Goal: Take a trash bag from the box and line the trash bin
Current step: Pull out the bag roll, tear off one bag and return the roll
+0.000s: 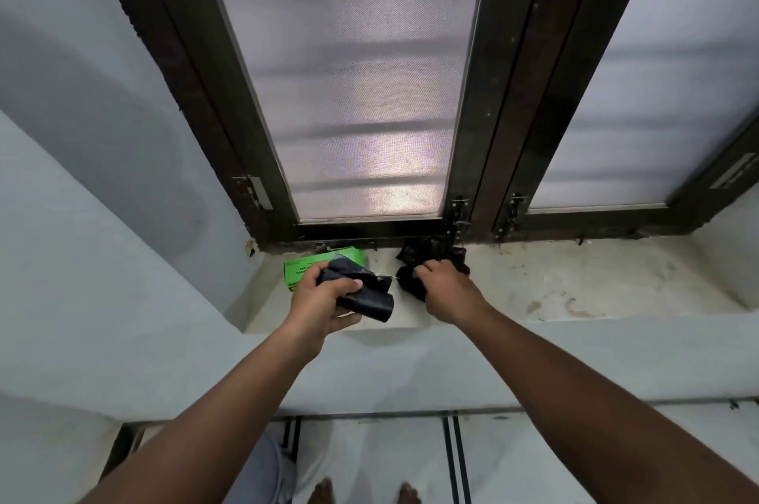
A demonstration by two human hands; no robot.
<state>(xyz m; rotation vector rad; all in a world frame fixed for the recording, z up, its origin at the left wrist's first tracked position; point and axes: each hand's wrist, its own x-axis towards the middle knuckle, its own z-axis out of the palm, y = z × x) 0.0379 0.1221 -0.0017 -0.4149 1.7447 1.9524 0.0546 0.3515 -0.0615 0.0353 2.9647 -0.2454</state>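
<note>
We stand at a window sill [575, 290] and use both hands. Our left hand [324, 298] curls its fingers around a dark roll of trash bags [365, 296], holding it just above the near edge of the sill. Our right hand [441, 286] pinches a crumpled black trash bag [415, 277] that lies on the sill, right of the roll. The green box [302, 267] lies flat on the sill, just behind our left hand and partly hidden by it.

We think the step now is to pull one bag free from the roll. A thin bit seems to join the two dark pieces, but it is too small to be sure. To do it well, we should hold the roll tight and still, then tug the loose bag away to the right with one quick pull, so it tears at the line and not in the middle. After that the roll can go back in the box.

We cannot see the trash bin here, so we will have to turn and find it.

The sill is pale stone with brown stains and some dirt. Far behind it stands a dark window frame [472, 134] with mesh screens. The walls are light blue. Near us, low down, we see white floor tiles [369, 462] and our bare toes.
</note>
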